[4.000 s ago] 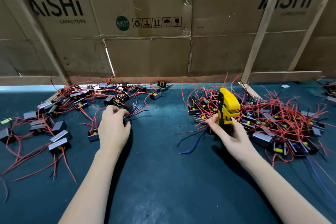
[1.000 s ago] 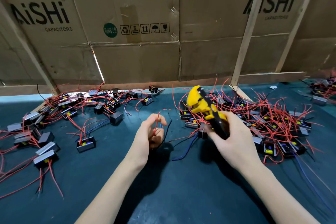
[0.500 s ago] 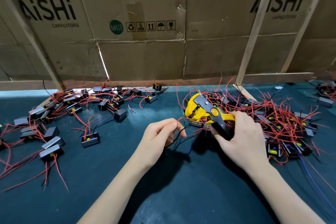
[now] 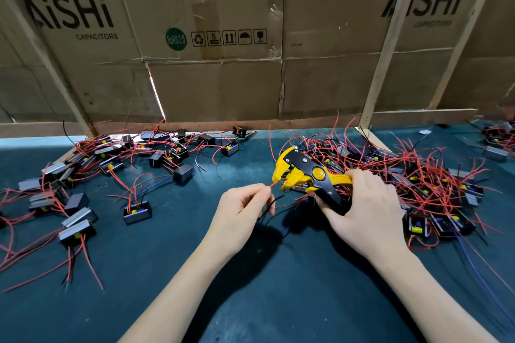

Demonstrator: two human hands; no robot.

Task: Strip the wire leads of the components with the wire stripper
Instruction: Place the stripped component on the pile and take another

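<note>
Cardboard wall (image 4: 223,86) behind; component piles (image 4: 418,184) crowd wire stripper (image 4: 303,175).

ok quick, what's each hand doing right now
Left hand: pinching a red wire lead at the stripper's mouth.
Right hand: closed around the yellow wire stripper handles.

cardboard wall (image 4: 223,86) | "AiSHi CAPACITORS" twice | "RoHS 2.0" | "5"

component piles (image 4: 117,167) left, (image 4: 418,178) right, table (image 4: 250,301)
</note>
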